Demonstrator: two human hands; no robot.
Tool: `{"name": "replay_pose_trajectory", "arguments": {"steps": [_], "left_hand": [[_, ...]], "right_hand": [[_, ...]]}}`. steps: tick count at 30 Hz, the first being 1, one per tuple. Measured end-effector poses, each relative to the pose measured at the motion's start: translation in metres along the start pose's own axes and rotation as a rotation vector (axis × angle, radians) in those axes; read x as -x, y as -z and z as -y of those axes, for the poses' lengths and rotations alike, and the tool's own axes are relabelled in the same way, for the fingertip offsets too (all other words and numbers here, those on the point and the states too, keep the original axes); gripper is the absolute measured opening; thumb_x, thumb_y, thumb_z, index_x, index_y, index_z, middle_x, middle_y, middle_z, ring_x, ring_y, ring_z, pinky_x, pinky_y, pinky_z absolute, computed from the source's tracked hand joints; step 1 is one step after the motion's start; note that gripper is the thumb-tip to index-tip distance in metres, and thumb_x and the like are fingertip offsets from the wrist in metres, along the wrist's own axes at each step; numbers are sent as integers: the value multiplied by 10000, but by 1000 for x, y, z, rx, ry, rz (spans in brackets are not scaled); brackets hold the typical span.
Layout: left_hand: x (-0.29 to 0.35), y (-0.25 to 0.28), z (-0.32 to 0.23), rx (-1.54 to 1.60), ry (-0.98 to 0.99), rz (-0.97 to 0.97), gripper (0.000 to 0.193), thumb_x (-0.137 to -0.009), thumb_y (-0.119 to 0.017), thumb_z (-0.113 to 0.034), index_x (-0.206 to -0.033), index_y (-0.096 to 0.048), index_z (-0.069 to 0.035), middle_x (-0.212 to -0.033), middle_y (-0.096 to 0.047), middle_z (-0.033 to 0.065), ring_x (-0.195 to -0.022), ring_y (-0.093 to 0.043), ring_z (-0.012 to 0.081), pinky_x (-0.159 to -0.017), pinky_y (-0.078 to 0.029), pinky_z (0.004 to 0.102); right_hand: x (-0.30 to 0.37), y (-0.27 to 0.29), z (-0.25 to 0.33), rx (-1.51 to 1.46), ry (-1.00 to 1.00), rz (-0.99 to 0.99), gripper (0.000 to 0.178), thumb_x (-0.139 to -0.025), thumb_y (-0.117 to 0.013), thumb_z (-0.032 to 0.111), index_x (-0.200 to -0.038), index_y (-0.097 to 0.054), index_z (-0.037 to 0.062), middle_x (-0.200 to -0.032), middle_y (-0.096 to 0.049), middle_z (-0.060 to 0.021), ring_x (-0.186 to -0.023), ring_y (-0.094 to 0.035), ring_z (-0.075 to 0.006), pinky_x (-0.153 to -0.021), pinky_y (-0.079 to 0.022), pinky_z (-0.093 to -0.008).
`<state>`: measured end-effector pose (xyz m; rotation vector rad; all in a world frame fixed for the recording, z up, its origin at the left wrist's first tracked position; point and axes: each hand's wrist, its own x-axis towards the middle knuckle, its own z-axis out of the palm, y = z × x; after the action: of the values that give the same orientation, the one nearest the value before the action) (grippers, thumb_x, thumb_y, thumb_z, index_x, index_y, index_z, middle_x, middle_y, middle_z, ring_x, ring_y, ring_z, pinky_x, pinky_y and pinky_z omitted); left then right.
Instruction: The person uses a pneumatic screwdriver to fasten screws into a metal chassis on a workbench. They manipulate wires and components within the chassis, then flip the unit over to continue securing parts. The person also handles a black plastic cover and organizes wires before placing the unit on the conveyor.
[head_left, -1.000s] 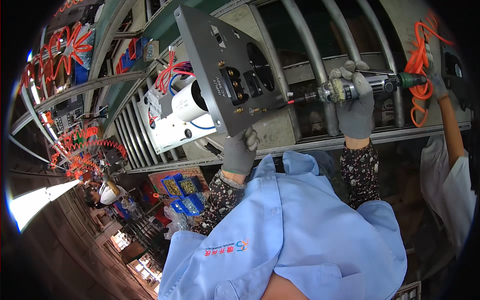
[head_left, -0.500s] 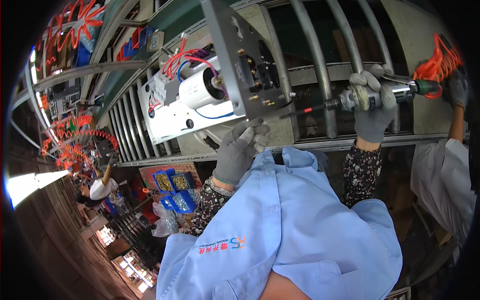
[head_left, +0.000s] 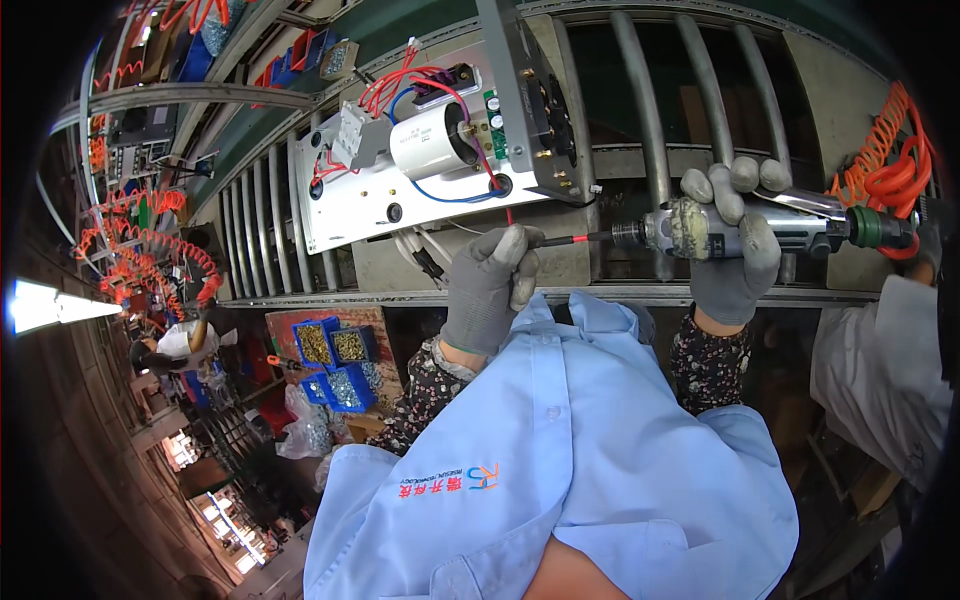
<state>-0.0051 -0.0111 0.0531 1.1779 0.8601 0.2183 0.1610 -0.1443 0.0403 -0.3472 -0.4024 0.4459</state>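
My right hand (head_left: 735, 250), in a grey glove, grips a metal air screwdriver (head_left: 705, 228) that lies level and points left. Its long thin bit (head_left: 560, 240) carries a red band. My left hand (head_left: 487, 285), gloved too, has its fingertips closed around the bit's front end; whether a screw is between them is hidden. Just beyond the left hand lies a white metal base plate (head_left: 350, 215) with a white cylindrical capacitor (head_left: 430, 142), coloured wires and a dark upright panel (head_left: 515, 90) at its right end.
The plate rests on a roller conveyor (head_left: 640, 110). Orange coiled air hoses (head_left: 885, 150) hang at the right, near a co-worker's sleeve (head_left: 870, 360). Blue bins (head_left: 345, 388) of screws and small hardware stand at the lower left. Another person (head_left: 180, 342) is farther left.
The screwdriver has come left and slightly nearer to me, and its bit now meets my left fingertips. My left fingers have closed. The view has shifted, showing more of the plate.
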Motion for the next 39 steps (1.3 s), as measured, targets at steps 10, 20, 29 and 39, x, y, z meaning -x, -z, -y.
{"name": "replay_pose_trajectory", "arguments": {"steps": [10, 20, 29, 39], "left_hand": [[19, -6, -11, -27, 114, -3, 363, -874, -468, -321, -918, -528, 33, -561, -484, 17, -392, -362, 49, -365, -267, 180], [35, 25, -39, 138, 124, 134, 860, -775, -340, -656, -1163, -378, 110, -931, -574, 169, -676, -579, 178, -548, -451, 229], [-112, 26, -143, -602, -423, -61, 296, -859, -450, -168, -1016, -537, 68, -834, -611, 130, -684, -570, 130, -604, -443, 222], [-229, 49, -131, -1071, -396, 573, 274, -762, -562, -149, -949, -589, 50, -805, -623, 110, -721, -568, 120, -642, -454, 244]], "right_hand": [[-23, -7, 0, -86, 52, 499, 260, -736, -658, 104, -797, -407, 137, -764, -518, -15, -561, -457, -61, -555, -344, -251], [-44, 2, 13, -506, -39, -123, 372, -669, -635, 45, -946, -414, 158, -796, -400, 55, -719, -421, -71, -751, -354, -270], [-125, 72, -36, -188, 85, -378, 297, -758, -554, 72, -1041, -463, 76, -858, -518, -32, -864, -491, -168, -827, -403, -326], [-144, 101, -79, -174, -58, -487, 296, -770, -543, 59, -1054, -462, 57, -972, -503, -78, -832, -533, -167, -773, -471, -336]]}}
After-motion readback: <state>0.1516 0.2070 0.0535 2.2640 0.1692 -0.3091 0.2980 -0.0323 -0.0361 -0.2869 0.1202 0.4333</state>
